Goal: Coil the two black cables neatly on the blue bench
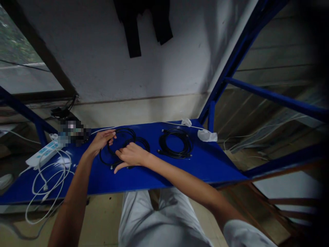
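Observation:
Black cable coils (144,140) lie on the blue tabletop (123,181) between and beneath my hands. My left hand (104,139) pinches a loop of the black cable at the left side, fingers pressed together. Over the lower part of the loops is my right hand (131,155), with its thumb stretched out and its other fingers curled at the cable; what lies under the palm is hidden. To the right, a separate black cable coil (176,143) rests flat, with its connector ends showing, touched by neither hand.
A white power strip (45,154) and tangled white cables (61,178) are at the left, some hanging over the front edge. White plastic pieces (207,136) lie at the back right. Blue frame posts (211,116) stand at the sides; dark clothing (146,20) hangs above.

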Motion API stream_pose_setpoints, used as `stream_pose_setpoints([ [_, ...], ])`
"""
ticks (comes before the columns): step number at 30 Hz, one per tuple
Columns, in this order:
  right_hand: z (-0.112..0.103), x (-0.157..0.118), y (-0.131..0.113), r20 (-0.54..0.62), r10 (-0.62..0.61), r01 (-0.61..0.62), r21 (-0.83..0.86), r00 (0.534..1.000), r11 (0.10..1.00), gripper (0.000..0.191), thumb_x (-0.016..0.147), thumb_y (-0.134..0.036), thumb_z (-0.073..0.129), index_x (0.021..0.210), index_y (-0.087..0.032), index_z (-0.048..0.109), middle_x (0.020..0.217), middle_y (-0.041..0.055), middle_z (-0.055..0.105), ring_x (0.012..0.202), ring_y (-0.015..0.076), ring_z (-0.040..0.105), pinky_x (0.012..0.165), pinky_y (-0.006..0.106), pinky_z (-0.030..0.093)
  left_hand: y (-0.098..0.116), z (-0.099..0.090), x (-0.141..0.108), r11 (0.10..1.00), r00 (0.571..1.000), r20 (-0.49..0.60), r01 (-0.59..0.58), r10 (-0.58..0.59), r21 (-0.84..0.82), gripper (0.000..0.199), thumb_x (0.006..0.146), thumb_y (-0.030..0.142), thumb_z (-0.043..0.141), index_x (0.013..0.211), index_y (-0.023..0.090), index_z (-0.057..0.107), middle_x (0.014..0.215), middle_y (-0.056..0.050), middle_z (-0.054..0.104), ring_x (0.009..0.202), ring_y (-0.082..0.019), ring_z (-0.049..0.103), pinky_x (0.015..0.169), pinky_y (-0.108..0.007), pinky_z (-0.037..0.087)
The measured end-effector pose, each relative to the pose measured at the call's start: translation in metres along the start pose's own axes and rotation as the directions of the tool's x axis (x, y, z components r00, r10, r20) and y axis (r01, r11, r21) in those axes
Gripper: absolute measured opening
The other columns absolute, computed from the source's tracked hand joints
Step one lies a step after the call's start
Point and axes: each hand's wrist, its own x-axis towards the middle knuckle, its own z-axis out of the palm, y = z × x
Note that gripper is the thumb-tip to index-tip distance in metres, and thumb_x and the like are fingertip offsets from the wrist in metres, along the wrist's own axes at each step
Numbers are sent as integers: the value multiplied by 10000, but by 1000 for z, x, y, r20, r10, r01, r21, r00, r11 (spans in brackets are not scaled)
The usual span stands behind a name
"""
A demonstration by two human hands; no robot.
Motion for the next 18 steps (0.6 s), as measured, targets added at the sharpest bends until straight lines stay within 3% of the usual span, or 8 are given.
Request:
stream_pose_setpoints([
  [7,0,-40,-13,111,109,-114,41,988,993,640,1080,-701,429,1195,-110,648,973,137,774,818,258,764,689,328,484,-27,47,6,984,996,72,-57,46,168,618,813,559,853,1267,146,779,886,-55,737,644,-126,543,615,-274,426],
  [10,2,-59,-7,67,125,-128,54,990,990,635,1048,-711,497,1143,-108,671,1046,154,755,984,283,738,843,376,532,-29,70,17,971,987,127,-125,101,201,522,818,526,849,1195,167,814,957,-88,782,780,-190,645,720,-301,483],
  [13,0,-88,1,-31,159,-156,89,987,984,769,925,-806,608,1238,-107,675,1166,175,719,1130,321,677,1011,471,522,-30,83,24,948,967,167,-227,192,225,355,788,451,879,1053,215,851,1053,-110,796,942,-249,695,860,-344,526],
  [15,-3,-116,7,-100,260,-244,146,960,959,829,902,-821,629,1363,-133,639,1259,176,691,1168,324,661,1052,504,518,-31,84,23,932,956,172,-273,235,240,292,769,413,895,1004,243,858,1063,-109,793,1002,-269,694,910,-360,532],
  [18,-4,-172,20,-164,449,-419,185,879,889,645,1017,-658,636,1442,-174,607,1346,180,664,1239,329,640,1062,530,522,-34,79,14,907,946,87,-323,312,271,278,805,425,867,1028,259,854,1132,-101,786,1110,-280,675,974,-374,527],
])
